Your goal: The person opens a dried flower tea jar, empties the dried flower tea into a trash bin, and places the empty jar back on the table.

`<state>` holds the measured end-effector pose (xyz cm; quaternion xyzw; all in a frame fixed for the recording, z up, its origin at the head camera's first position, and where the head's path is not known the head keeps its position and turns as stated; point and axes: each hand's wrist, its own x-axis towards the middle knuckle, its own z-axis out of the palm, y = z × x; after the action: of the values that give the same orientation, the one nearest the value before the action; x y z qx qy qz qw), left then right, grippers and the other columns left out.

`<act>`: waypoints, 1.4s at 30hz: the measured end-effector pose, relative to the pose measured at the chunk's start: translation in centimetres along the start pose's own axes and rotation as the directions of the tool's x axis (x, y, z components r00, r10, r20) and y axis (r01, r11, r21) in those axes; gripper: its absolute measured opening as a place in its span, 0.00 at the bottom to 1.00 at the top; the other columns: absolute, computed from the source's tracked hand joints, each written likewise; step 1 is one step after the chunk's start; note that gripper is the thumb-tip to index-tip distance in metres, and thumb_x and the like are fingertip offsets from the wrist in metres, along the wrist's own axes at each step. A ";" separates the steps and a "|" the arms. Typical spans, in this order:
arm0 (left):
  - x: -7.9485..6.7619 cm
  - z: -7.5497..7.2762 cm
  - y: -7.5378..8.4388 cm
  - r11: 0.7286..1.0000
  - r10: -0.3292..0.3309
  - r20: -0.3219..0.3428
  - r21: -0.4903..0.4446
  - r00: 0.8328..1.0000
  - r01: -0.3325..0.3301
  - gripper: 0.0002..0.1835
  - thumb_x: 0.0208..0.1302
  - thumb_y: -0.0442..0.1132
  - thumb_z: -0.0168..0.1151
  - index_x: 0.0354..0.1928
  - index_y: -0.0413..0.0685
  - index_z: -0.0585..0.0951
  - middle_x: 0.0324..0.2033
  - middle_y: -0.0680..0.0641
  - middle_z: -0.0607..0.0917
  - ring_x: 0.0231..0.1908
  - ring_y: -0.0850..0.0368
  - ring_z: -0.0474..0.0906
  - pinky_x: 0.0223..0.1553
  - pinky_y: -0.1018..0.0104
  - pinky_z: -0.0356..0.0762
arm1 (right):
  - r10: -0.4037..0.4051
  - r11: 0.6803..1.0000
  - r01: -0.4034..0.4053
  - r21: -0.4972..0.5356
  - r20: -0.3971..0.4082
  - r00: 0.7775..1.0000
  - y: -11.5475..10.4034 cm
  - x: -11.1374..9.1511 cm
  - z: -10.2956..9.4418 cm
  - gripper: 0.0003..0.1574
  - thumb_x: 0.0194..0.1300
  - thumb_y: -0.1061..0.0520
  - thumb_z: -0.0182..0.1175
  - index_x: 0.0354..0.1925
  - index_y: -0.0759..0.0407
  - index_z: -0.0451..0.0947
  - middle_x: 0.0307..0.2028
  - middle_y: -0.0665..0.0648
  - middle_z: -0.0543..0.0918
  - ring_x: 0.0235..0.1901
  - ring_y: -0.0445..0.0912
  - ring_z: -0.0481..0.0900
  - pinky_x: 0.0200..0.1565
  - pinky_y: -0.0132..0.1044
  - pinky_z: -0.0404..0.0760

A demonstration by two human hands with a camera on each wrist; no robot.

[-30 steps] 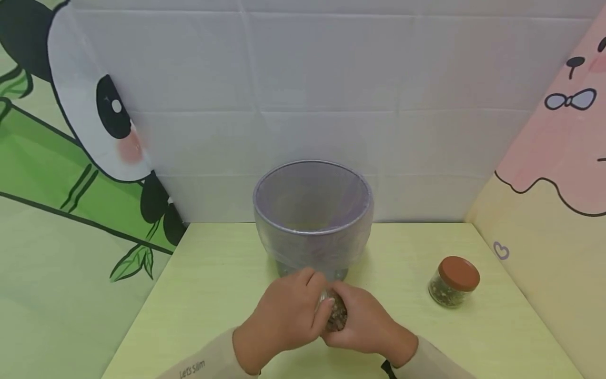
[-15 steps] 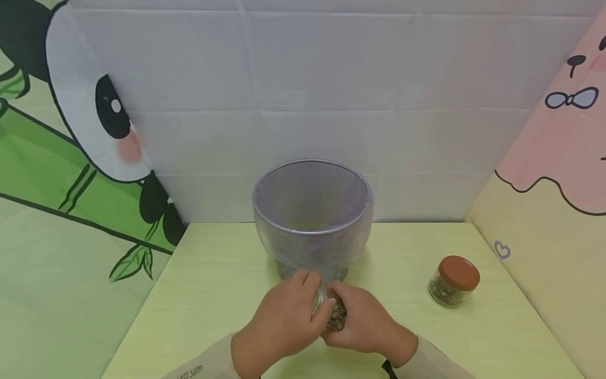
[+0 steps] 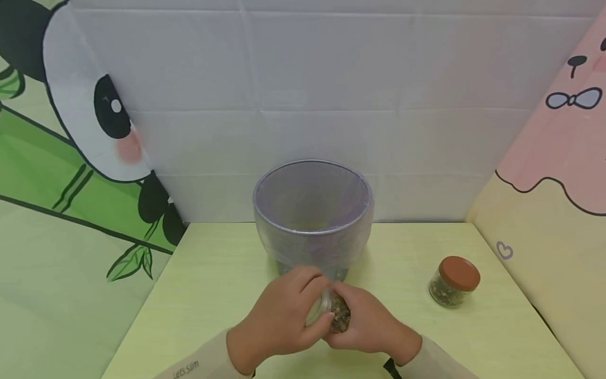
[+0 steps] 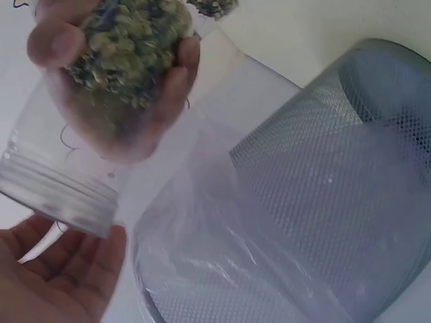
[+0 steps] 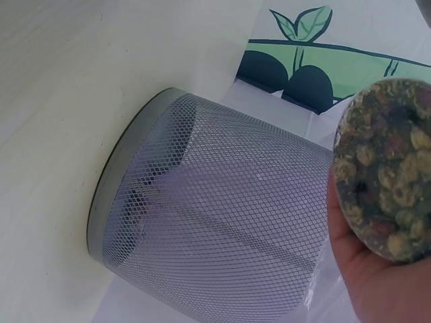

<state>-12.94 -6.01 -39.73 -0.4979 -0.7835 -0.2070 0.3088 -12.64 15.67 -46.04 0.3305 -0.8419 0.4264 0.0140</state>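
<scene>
My right hand grips a clear glass jar filled with dried herbs or flowers, tipped on its side. In the right wrist view the full base of the jar faces the camera. The threaded mouth points left, toward my left hand, whose thumb and fingers curve around that end. From the left wrist camera, fingertips lie right at the threaded rim, and the neck next to them is clear glass. Part of the mouth is hidden behind my left hand.
A mesh wastebasket with a translucent plastic liner stands just beyond my hands, against the white backdrop. To the right, a second herb jar with a brown lid sits on the pale yellow table. Printed walls flank both sides.
My left hand has shifted slightly left and rolled, uncovering more of the clear neck. My right hand and the jar have moved only a little to the right.
</scene>
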 end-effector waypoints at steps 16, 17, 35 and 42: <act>-0.3 -0.2 -2.2 0.816 0.541 0.059 0.205 0.839 -0.540 0.21 0.75 0.50 0.43 0.54 0.47 0.79 0.51 0.43 0.82 0.49 0.49 0.80 0.50 0.59 0.79 | -0.186 0.956 0.144 0.254 0.149 0.971 1.0 0.1 -1.3 0.44 0.61 0.53 0.74 0.71 0.42 0.67 0.55 0.46 0.82 0.48 0.41 0.83 0.51 0.40 0.82; -0.4 -0.1 -2.3 0.817 0.542 0.059 0.198 0.839 -0.542 0.21 0.75 0.50 0.42 0.55 0.47 0.79 0.52 0.42 0.82 0.50 0.49 0.80 0.51 0.59 0.80 | -0.199 0.953 0.154 0.261 0.152 0.968 1.0 0.2 -1.4 0.46 0.60 0.54 0.74 0.73 0.43 0.66 0.55 0.46 0.81 0.48 0.41 0.83 0.52 0.40 0.82; -1.0 1.1 -2.3 0.892 0.448 0.036 0.046 0.893 -0.450 0.23 0.69 0.41 0.43 0.61 0.43 0.76 0.54 0.39 0.77 0.48 0.50 0.78 0.53 0.58 0.79 | -0.198 0.955 0.167 0.245 0.106 0.975 0.6 0.2 -1.3 0.38 0.60 0.55 0.74 0.66 0.44 0.71 0.48 0.45 0.83 0.42 0.39 0.83 0.47 0.38 0.83; -0.9 1.4 -1.5 0.961 0.275 0.011 0.020 0.961 -0.275 0.24 0.72 0.41 0.41 0.64 0.40 0.74 0.51 0.41 0.76 0.45 0.49 0.76 0.48 0.56 0.79 | -0.107 0.977 0.093 0.190 0.066 0.992 0.7 0.1 -1.3 0.32 0.60 0.51 0.75 0.59 0.40 0.73 0.45 0.43 0.82 0.38 0.38 0.82 0.41 0.37 0.84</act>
<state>-14.45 -6.35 -41.42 -0.5994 -0.7102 -0.1517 0.3365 -13.42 16.83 -45.70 0.3882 -0.7804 0.4894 -0.0276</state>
